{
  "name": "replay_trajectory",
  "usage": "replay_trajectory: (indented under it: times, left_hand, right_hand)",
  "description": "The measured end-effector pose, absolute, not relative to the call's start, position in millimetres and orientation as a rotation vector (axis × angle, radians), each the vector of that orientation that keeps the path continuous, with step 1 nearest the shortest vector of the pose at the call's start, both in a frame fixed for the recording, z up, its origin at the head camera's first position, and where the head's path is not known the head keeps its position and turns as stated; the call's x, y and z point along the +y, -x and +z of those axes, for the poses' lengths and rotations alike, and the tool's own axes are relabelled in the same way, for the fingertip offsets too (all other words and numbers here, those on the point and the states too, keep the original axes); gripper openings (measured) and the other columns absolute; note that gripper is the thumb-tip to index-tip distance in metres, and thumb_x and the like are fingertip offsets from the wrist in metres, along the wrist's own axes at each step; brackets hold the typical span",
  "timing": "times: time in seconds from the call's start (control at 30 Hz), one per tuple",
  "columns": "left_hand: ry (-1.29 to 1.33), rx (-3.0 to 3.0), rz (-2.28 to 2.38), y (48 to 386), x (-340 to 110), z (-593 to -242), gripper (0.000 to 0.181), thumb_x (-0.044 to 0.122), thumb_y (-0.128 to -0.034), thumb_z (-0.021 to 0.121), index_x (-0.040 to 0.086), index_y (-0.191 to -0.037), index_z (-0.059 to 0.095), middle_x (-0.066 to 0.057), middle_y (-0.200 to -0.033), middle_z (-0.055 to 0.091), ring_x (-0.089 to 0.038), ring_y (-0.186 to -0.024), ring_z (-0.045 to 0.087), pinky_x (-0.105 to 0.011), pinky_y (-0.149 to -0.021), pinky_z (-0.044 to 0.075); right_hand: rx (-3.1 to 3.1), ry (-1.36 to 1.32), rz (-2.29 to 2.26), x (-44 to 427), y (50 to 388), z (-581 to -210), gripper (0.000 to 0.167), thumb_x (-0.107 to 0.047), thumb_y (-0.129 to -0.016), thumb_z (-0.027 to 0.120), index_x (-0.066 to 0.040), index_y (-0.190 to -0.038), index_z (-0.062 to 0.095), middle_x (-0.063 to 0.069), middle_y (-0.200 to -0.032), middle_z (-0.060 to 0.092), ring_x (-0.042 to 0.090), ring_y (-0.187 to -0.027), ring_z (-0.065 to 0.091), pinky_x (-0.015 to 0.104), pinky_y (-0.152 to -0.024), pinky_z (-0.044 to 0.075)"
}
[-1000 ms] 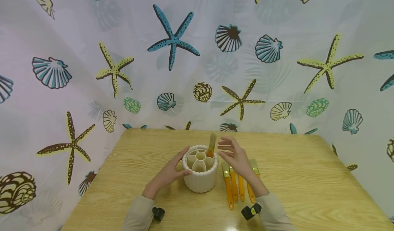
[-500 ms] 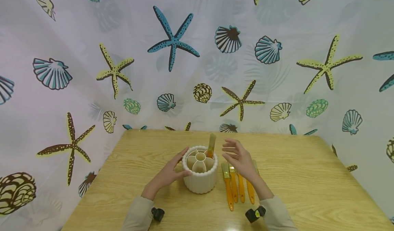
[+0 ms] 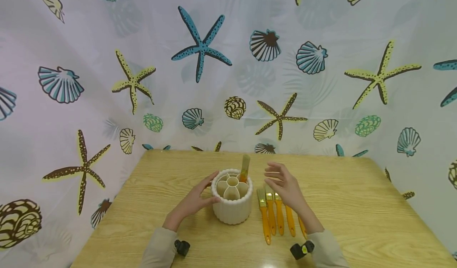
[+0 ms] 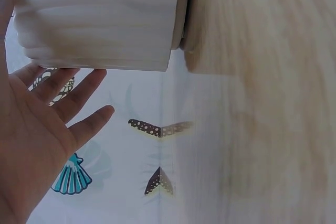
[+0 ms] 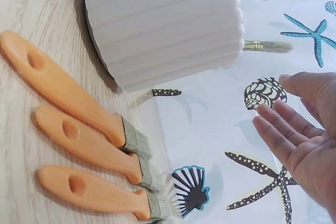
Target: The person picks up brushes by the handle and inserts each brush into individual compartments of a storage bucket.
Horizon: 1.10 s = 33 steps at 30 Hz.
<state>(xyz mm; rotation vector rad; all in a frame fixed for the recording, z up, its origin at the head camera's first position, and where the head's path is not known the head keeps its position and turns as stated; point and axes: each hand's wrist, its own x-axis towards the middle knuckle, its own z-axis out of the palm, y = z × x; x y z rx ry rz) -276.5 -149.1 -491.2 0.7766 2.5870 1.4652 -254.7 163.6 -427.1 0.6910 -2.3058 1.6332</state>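
A white, ribbed round holder (image 3: 232, 211) with petal-shaped compartments stands on the table. One paintbrush (image 3: 245, 165) is upright in its far right compartment, bristles up. My left hand (image 3: 194, 200) rests against the holder's left side, thumb towards the near rim; in the left wrist view its fingers (image 4: 79, 95) look spread and nearly straight. To the right of the holder, my right hand (image 3: 286, 185) hovers above the table with relaxed fingers and holds nothing. Several orange-handled paintbrushes (image 3: 265, 222) lie in a row beneath and beside it, bristles pointing away; the right hand and arm partly cover some.
The wood-grain table (image 3: 171, 165) extends to both sides of the holder. Behind it and at the sides hangs a white curtain (image 3: 228, 73) printed with starfish and shells. Each wrist carries a small black camera (image 3: 182, 247).
My right hand has moved rightwards, away from the holder and the brush standing in it, to above the lying brushes. My left hand stays at the holder.
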Motion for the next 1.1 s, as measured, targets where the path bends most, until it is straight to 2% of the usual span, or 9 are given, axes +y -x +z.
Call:
replay_trajectory:
  times: [0.2,0.4,0.67,1.0,1.1]
  left_hand:
    - [-0.775,2.578,1.48,277,-150,-490,0.078,0.039,-0.0832,0.067,0.037,-0.146,0.022,0.007,-0.151,0.024,-0.029,-0.133,0.034,-0.064,-0.101,0.029]
    - [-0.74,2.557,1.494,277,-150,-489,0.078,0.04,-0.0815,0.069,0.039,-0.145,0.024,0.012,-0.149,0.026,-0.025,-0.132,0.036,-0.063,-0.101,0.03]
    - [-0.744,2.571,1.499,279,-153,-490,0.076,0.037,-0.0818,0.069,0.04,-0.144,0.026,0.012,-0.148,0.029,-0.025,-0.13,0.039,-0.062,-0.099,0.033]
    - [-0.773,2.557,1.516,281,-157,-491,0.074,0.037,-0.0817,0.069,0.038,-0.144,0.029,0.011,-0.147,0.032,-0.025,-0.128,0.042,-0.061,-0.098,0.035]
    - [-0.784,2.545,1.532,281,-157,-491,0.074,0.038,-0.0811,0.069,0.037,-0.144,0.031,0.011,-0.146,0.034,-0.025,-0.127,0.043,-0.061,-0.097,0.036]
  right_hand:
    - [-2.325,-0.666,1.601,172,254,-430,0.045,0.001,-0.088,0.06,-0.002,-0.13,0.044,0.025,-0.117,0.054,0.043,-0.108,0.056,0.043,-0.086,0.051]
    - [-2.352,-0.635,1.58,179,252,-432,0.045,0.0,-0.089,0.06,-0.002,-0.131,0.043,0.026,-0.117,0.054,0.042,-0.107,0.056,0.043,-0.086,0.051]
    - [-2.337,-0.64,1.606,187,252,-436,0.047,0.001,-0.088,0.059,-0.001,-0.132,0.042,0.022,-0.115,0.055,0.042,-0.107,0.055,0.035,-0.086,0.052]
    - [-2.39,-0.613,1.549,197,250,-439,0.046,0.0,-0.088,0.06,0.0,-0.131,0.042,0.023,-0.114,0.056,0.04,-0.105,0.056,0.04,-0.085,0.052]
    - [-2.397,-0.594,1.515,204,255,-449,0.045,-0.004,-0.089,0.061,-0.003,-0.131,0.043,0.02,-0.115,0.058,0.037,-0.105,0.058,0.039,-0.085,0.052]
